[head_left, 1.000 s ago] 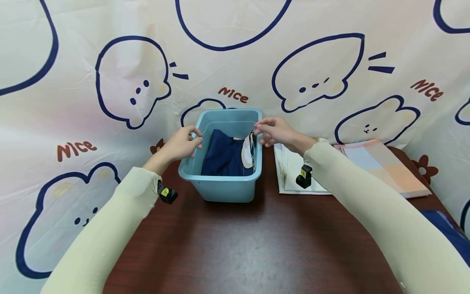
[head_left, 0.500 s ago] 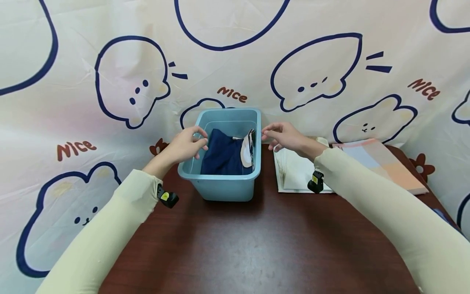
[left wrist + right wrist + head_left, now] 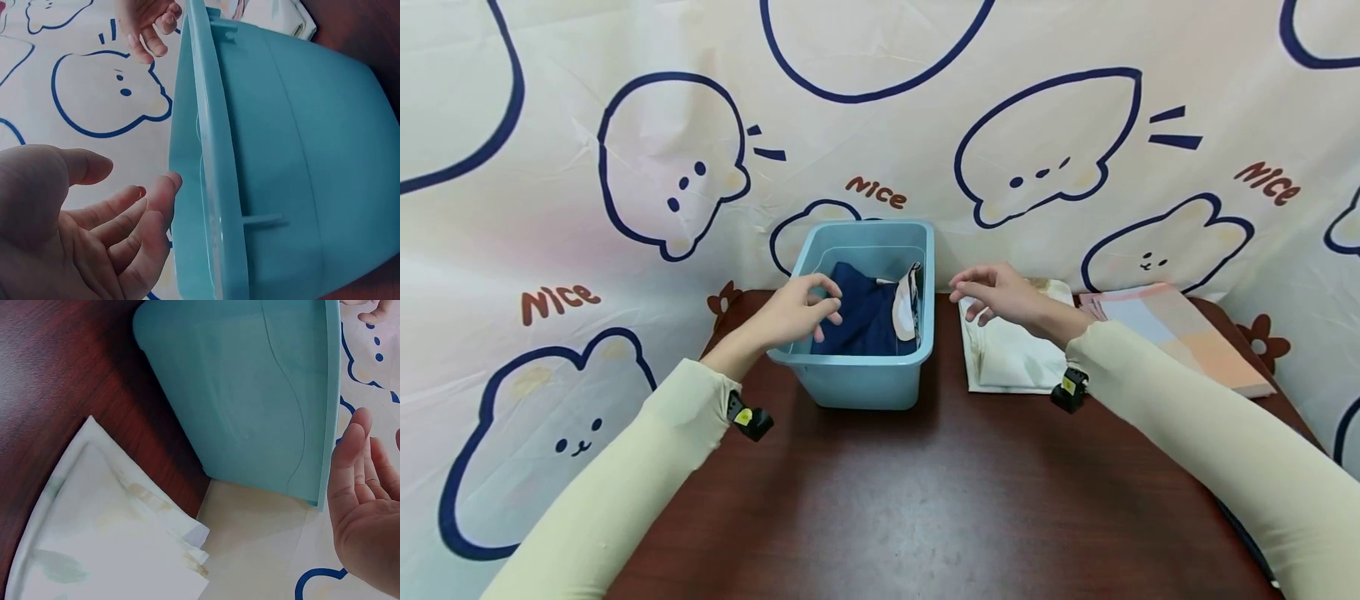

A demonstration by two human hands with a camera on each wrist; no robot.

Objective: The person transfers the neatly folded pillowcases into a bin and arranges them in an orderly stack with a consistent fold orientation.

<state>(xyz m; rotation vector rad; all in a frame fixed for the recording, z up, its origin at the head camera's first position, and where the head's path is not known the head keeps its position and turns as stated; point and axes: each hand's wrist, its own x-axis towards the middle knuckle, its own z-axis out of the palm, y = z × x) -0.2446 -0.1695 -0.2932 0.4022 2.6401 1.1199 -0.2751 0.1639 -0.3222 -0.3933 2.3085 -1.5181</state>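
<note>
A light blue plastic bin [image 3: 857, 385] stands at the back of the table. Inside it lies a dark navy folded cloth [image 3: 861, 312], with a white and black patterned piece [image 3: 906, 308] along its right side. My left hand [image 3: 797, 312] hovers over the bin's left rim, fingers loosely bent and holding nothing. In the left wrist view that hand [image 3: 106, 231] is beside the rim with thumb and fingers apart. To the right of the bin, my right hand [image 3: 1000, 296] is in the air above a folded white cloth [image 3: 1015, 354], relaxed and holding nothing.
Right of the white cloth lies a folded checked cloth [image 3: 1187, 337] in pink, orange and pale blue. The dark brown table [image 3: 880, 492] extends in front of the bin. A printed curtain [image 3: 850, 142] hangs close behind.
My right hand has moved from the bin's right rim outward to the right, over the white cloth. My left hand has shifted slightly right and nearer. The bin and its contents look unmoved.
</note>
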